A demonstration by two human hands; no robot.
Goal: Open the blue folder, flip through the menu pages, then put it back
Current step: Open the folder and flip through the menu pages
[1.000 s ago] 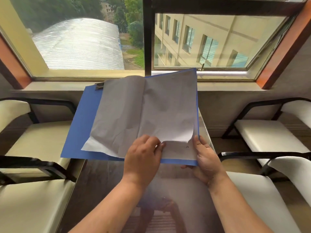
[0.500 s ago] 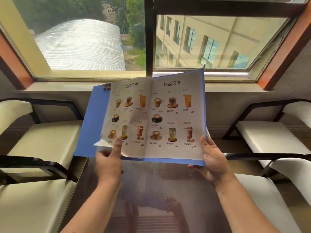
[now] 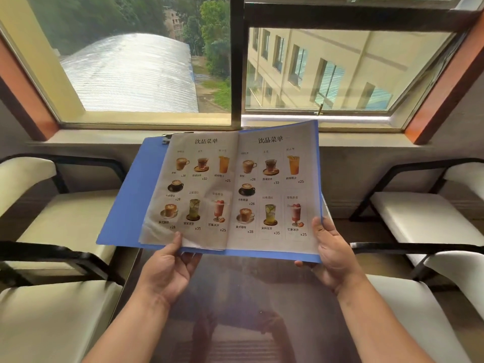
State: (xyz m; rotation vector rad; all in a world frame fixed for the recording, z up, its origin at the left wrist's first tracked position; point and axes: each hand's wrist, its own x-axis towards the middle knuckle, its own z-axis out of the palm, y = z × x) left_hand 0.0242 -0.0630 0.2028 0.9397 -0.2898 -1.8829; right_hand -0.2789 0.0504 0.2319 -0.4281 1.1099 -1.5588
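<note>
head view: blue folder (image 3: 125, 205) open, held above glossy dark table (image 3: 248, 297), tilted up toward window (image 3: 235, 61). menu pages (image 3: 235, 189) spread flat, drink photos and prices showing on both sides. left hand (image 3: 167, 271) under bottom edge, thumb pressed on left page corner. right hand (image 3: 332, 255) grips lower right corner of folder, thumb on page. cream chairs (image 3: 424, 213) flank table on both sides.
</note>
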